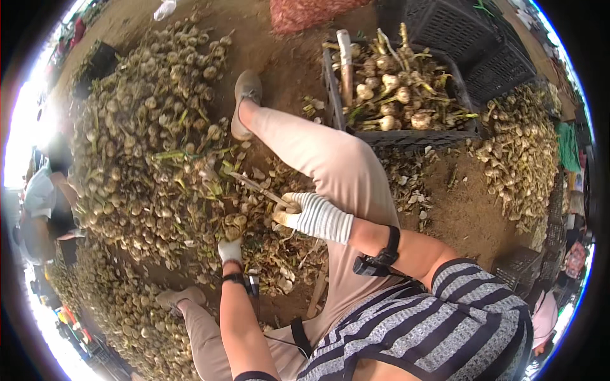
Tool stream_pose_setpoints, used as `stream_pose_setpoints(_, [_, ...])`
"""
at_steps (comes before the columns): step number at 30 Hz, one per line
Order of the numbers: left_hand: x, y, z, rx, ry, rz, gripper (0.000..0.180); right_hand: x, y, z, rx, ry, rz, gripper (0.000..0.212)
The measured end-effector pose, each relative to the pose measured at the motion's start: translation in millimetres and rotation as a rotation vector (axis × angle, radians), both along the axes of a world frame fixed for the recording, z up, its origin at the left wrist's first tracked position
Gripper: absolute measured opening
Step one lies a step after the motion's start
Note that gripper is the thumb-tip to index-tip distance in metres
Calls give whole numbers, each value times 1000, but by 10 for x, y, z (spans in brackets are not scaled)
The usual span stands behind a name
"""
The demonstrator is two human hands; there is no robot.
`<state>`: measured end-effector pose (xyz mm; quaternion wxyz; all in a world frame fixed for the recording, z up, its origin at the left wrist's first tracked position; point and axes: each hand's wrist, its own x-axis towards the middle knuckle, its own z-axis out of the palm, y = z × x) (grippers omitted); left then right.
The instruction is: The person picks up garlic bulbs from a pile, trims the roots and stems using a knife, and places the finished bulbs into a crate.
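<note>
My right hand [312, 214], in a white striped glove, is closed around a long thin knife-like tool [253, 183] that points away to the left. My left hand [230, 251], also in a pale glove, reaches down between my legs at the edge of the garlic heap [146, 140]. Its fingers are closed on a garlic bulb [235, 222], partly hidden by the glove. Trimmed stalks and dry peelings [286, 251] lie around both hands.
At the right stands a black crate [406, 136] holding garlic bulbs and a stick-like handle [345, 57]. Stacked black crates [454, 32] are behind it. More garlic [518, 159] lies far right, a red mesh sack [311, 14] at the back. Another person [39, 197] is far left.
</note>
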<state>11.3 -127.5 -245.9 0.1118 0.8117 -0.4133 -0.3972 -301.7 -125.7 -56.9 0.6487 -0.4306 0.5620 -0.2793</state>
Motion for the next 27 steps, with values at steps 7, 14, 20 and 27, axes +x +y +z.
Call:
stream_pose_setpoints(7, [459, 137, 149, -352, -339, -356, 26, 133, 58, -61, -150, -341, -153, 25])
stream_pose_setpoints(14, [-179, -502, 472, -84, -95, 143, 32, 69, -41, 252, 140, -220, -165, 15])
stream_pose_setpoints(20, [-551, -604, 410, 350, -277, -374, 67, 83, -41, 223, 144, -133, -119, 13])
stream_pose_setpoints(27, [49, -213, 773, -69, 834, 297, 32, 70, -31, 208, 123, -191, -128, 13])
